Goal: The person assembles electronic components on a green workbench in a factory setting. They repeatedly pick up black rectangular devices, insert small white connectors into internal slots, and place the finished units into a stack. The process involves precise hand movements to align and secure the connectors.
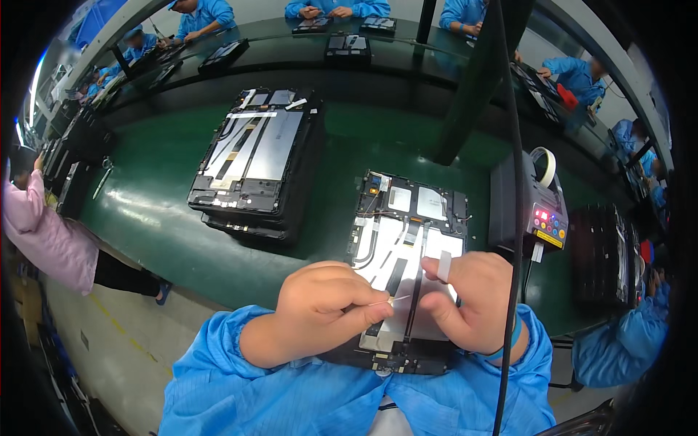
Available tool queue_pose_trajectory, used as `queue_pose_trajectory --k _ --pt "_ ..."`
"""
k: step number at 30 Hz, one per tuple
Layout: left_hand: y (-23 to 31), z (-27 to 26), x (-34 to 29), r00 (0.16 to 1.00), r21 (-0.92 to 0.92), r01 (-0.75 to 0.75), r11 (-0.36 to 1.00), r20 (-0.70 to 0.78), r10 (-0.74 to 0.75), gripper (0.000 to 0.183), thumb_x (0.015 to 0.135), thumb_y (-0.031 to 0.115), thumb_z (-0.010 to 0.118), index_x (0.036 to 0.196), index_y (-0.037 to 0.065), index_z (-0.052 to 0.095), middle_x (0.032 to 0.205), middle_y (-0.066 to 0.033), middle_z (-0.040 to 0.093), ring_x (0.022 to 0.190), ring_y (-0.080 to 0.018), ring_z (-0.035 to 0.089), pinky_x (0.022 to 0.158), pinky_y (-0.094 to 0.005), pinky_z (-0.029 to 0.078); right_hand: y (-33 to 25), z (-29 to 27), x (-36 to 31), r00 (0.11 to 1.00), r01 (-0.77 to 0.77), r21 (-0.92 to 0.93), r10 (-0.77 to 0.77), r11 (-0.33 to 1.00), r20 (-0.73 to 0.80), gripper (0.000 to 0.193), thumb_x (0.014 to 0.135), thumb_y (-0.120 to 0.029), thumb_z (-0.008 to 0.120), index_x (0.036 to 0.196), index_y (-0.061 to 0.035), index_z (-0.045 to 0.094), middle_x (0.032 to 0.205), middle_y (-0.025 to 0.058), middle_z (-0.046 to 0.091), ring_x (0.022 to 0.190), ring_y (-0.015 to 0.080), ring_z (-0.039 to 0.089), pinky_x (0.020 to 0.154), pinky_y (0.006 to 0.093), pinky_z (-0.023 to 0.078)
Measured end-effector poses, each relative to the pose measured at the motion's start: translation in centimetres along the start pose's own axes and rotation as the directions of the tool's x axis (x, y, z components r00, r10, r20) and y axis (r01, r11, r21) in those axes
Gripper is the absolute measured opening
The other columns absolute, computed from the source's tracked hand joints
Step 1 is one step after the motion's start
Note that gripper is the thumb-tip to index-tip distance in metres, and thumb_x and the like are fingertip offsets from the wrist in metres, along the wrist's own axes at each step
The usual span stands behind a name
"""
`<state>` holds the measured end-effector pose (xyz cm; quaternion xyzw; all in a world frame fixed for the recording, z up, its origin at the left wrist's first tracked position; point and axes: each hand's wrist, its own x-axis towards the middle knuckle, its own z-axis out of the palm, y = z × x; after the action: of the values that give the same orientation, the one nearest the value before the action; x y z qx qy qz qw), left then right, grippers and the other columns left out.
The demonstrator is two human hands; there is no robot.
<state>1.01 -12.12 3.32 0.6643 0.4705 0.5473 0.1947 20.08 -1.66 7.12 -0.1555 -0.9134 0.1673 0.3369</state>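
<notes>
My left hand [323, 309] is closed in a pinch over an opened tablet-like device [378, 280]. From between its thumb and forefinger pokes a small, thin, pale piece, too small to name. My right hand [472, 298] hovers over the device's right side, thumb and forefinger apart. A short strip of white tape [444, 266] clings to that forefinger. The device lies on the green table in front of me, with silver battery plates, black cables and circuit boards exposed; my hands hide part of its lower half.
Left of the device stands a stack of similar opened devices [251, 156]. A grey tape dispenser [534, 207] with a lit panel and a tape roll [543, 167] is at the right, behind a hanging black cable [517, 145]. More stacked devices [600, 254] stand farther right. Co-workers sit across the line.
</notes>
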Motion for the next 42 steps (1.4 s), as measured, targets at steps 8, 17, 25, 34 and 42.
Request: queue_pose_trajectory --k 8,17,25,34,42 --pt "-2.7 -1.2 1.6 0.988 0.140 0.049 0.989 -0.154 -0.027 0.033 0.073 0.008 0.074 0.103 -0.002 0.065 0.085 -0.0141 0.064 0.066 -0.0263 0.059 0.061 -0.0341 0.047 2.6 1.2 3.2 0.985 -0.080 0.023 0.075 0.997 0.157 0.018 0.078 -0.016 0.067 0.070 -0.0043 0.056 0.067 0.0124 0.055 0.067 0.0343 0.057 0.058 0.0416 0.044" --pt "-6.8 -1.5 3.6 0.996 0.496 -0.004 0.868 -0.075 0.047 0.020 0.075 0.008 0.068 0.094 0.003 0.067 0.087 -0.0090 0.060 0.079 -0.0277 0.057 0.072 -0.0375 0.046 5.4 5.1 7.4 0.970 -0.096 -0.026 0.100 0.995 0.220 0.022 0.076 -0.004 0.066 0.093 -0.0033 0.053 0.076 0.0110 0.060 0.081 0.0306 0.060 0.068 0.0396 0.047" --pt "-7.4 -1.5 3.3 0.996 0.474 -0.041 0.879 -0.047 0.072 0.018 0.074 0.005 0.066 0.092 0.002 0.067 0.085 -0.0094 0.059 0.078 -0.0275 0.056 0.072 -0.0373 0.046 7.6 6.7 9.7 0.933 -0.087 0.020 0.074 0.996 0.352 0.020 0.079 -0.005 0.063 0.095 -0.0018 0.052 0.078 0.0128 0.062 0.074 0.0314 0.062 0.066 0.0402 0.047" --pt "-8.4 -1.3 4.3 0.999 0.392 -0.031 0.920 -0.003 0.035 0.029 0.071 0.005 0.063 0.099 0.004 0.069 0.108 -0.0160 0.054 0.100 -0.0327 0.052 0.088 -0.0400 0.044 6.2 5.8 9.3 0.861 -0.374 -0.135 0.397 0.918 0.318 0.023 0.078 -0.007 0.064 0.098 -0.0015 0.053 0.070 0.0130 0.062 0.066 0.0301 0.062 0.062 0.0369 0.048" --pt "-9.0 -1.4 4.0 1.000 0.395 -0.001 0.919 0.012 -0.004 0.031 0.072 0.007 0.059 0.100 0.010 0.070 0.115 -0.0179 0.050 0.113 -0.0361 0.042 0.098 -0.0439 0.036 9.1 4.6 9.7 0.889 0.159 0.075 -0.176 0.984 0.423 0.013 0.083 -0.020 0.065 0.089 -0.0077 0.063 0.081 0.0085 0.058 0.087 0.0293 0.057 0.074 0.0384 0.047"
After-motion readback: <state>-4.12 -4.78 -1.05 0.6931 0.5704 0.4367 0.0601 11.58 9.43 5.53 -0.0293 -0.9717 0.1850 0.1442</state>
